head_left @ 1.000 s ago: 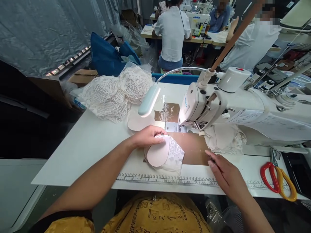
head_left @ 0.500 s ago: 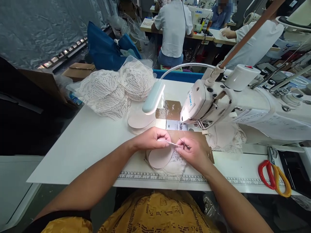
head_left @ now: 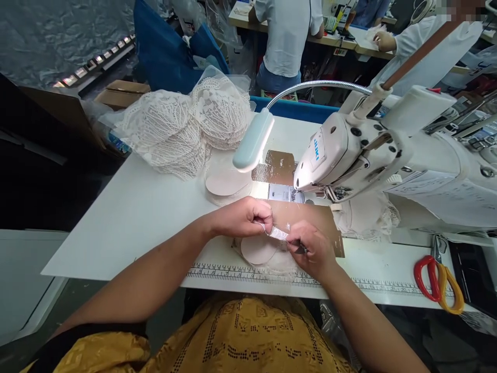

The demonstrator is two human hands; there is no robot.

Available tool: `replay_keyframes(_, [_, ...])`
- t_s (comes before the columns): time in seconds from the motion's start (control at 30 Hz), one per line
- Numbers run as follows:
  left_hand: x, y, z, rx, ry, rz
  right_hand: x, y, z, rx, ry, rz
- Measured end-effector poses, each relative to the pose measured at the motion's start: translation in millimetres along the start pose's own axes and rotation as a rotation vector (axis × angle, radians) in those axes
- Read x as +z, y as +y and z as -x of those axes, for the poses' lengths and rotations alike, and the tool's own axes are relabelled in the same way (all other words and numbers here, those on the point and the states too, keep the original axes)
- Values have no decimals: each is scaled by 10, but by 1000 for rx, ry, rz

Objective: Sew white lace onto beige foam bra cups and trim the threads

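Note:
My left hand (head_left: 256,217) is closed, pinching one end of a short white lace edge (head_left: 278,233). The other end is pinched in my right hand (head_left: 310,247), which also has a small dark metal tool (head_left: 301,248) tucked in its fingers; its kind is mostly hidden. The lace is stretched between both hands, just above the table. Below lies a pale, rounded bra cup (head_left: 259,250) with sheer lace around it, partly covered by my hands. Behind them is the sewing machine (head_left: 326,150), with its needle area (head_left: 297,196) beyond my fingers.
Stacked lace cups (head_left: 166,129) stand at the back left, and more pale cups (head_left: 227,182) lie nearer. A lamp (head_left: 254,141) hangs over the table. Lace pieces (head_left: 365,215) sit under the machine arm. Scissors (head_left: 438,280) lie at right, by the ruler strip (head_left: 248,274). Co-workers sit beyond.
The view has tilted down and shifted a little. The lace between my hands has turned to show a wider, flat face, and my right hand has rolled, hiding more of the metal tool.

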State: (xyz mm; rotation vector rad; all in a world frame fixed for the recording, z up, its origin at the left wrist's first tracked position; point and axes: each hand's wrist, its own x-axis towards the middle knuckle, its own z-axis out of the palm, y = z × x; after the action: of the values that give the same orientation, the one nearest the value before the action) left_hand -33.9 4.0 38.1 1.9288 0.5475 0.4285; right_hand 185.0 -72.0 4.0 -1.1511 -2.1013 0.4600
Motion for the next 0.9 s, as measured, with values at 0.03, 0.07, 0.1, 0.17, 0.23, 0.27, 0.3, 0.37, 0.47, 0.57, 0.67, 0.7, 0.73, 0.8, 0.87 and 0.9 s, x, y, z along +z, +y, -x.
replay_keyframes(0.03, [15,-3,-13,-7,7,-3,6,-9,-26,57,-14,-13])
replay_keyframes(0.07, [32,-6,-28,-13,15,-3,12,-19,-56,128,-33,-26])
replay_keyframes(0.1, [49,-9,-43,-21,25,-2,17,-31,-88,204,-59,-39])
replay_keyframes(0.17, [67,-18,-62,-49,40,10,19,-53,-149,329,-116,-59])
replay_keyframes(0.23, [44,-27,-53,-98,20,41,6,-65,-189,395,-173,-68])
replay_keyframes(0.27, [15,-30,-36,-129,-12,57,-7,-66,-198,416,-193,-72])
replay_keyframes(0.3, [-22,-30,-14,-164,-53,62,-24,-64,-200,438,-208,-76])
replay_keyframes(0.37, [-109,-8,40,-245,-109,35,-63,-56,-192,487,-223,-92])
replay_keyframes(0.47, [-231,98,128,-343,-82,-39,-119,-39,-166,530,-202,-151])
replay_keyframes(0.57, [-326,257,256,-361,13,-178,-156,-16,-142,520,-177,-227])
replay_keyframes(0.67, [-367,340,439,-456,160,-323,-175,13,-113,495,-158,-271])
replay_keyframes(0.7, [-355,335,495,-506,174,-298,-179,21,-101,486,-150,-288])
replay_keyframes(0.73, [-324,314,539,-545,162,-224,-181,27,-90,477,-145,-306])
replay_keyframes(0.8, [-206,240,569,-560,82,21,-180,33,-70,463,-141,-341])
replay_keyframes(0.87, [-31,160,516,-488,36,287,-174,31,-56,457,-154,-375])
replay_keyframes(0.9, [61,127,468,-453,50,397,-170,29,-52,457,-187,-390])
